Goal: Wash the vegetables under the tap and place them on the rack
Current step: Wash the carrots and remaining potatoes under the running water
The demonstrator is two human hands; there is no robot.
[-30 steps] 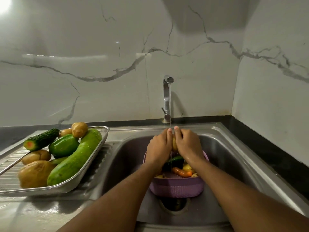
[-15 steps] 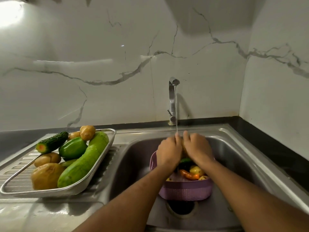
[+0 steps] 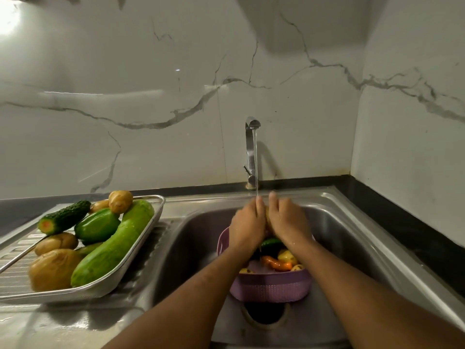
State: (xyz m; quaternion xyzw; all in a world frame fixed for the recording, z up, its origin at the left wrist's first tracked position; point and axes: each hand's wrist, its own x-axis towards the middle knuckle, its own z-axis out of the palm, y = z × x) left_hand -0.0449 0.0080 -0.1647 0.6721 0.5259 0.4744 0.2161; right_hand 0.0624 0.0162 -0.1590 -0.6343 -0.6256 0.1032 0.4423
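Water runs in a thin stream from the steel tap (image 3: 252, 137) onto a small yellowish vegetable (image 3: 268, 217), likely a potato, which a person holds between both hands over the sink (image 3: 352, 238). The left hand (image 3: 247, 224) and the right hand (image 3: 286, 221) press in from either side, fingers curled round the vegetable so that each grip is closed on it and only a sliver of its skin shows between them; holding it this way puts it right beneath the stream, which lands at the fingertips.

Directly below the hands a purple basket (image 3: 271, 288) sits in the basin above the drain, placed, it seems, so that runoff falls through it and the unwashed produce stays within easy reach. Inside it lie an orange carrot (image 3: 276, 264), a dark green vegetable (image 3: 270, 243) and a few yellow pieces.

On the ribbed draining surface to the left, a metal rack (image 3: 141, 260) is already laden with wet produce: a long pale-green squash (image 3: 113, 245), a green pepper (image 3: 97, 225), a dark cucumber (image 3: 64, 217) with a cut end, and several potatoes (image 3: 52, 269). Droplets on their skins suggest these have been rinsed. By that reckoning the job looks past halfway, with the vegetable in hand next for the rack and the basket's contents to follow.
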